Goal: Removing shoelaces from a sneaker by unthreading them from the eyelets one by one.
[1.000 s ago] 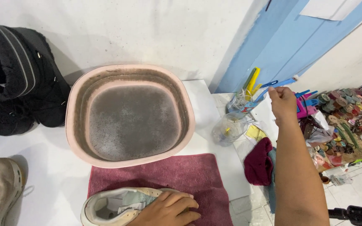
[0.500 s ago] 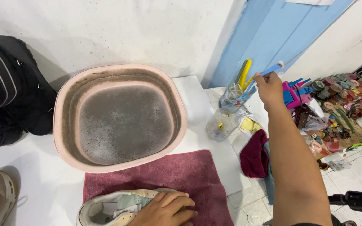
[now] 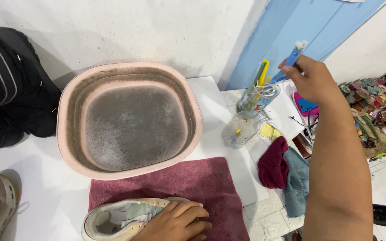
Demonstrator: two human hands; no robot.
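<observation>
Risk sits mostly around the raised right hand (image 3: 312,81) in the head view, the only view on offer: it is clenched around the handle of a blue brush (image 3: 294,55), lifted above the cluttered right end of the tabletop (image 3: 32,192), with the forearm stretching over a clear jar (image 3: 242,129) and a taller jar of tools (image 3: 258,96) standing just beside it. A careless swing back toward the near side could clip either jar and tip it, since both look light and stand close to the edge of the white board. Left of them, the pink basin (image 3: 74,96) holds murky, foamy water almost up to its inner step; a knock to its near rim, which touches the maroon towel (image 3: 202,187), would likely slop dirty water onto that towel and the white shoe (image 3: 126,216) lying on it. The left hand (image 3: 175,223) rests on the shoe, fingers curled over its upper, pressing it down rather than gripping hard, so a firm scrub might let the shoe slide on the damp cloth. Folded cloths (image 3: 287,174) hang near the right edge and could be dragged off by the arm.
</observation>
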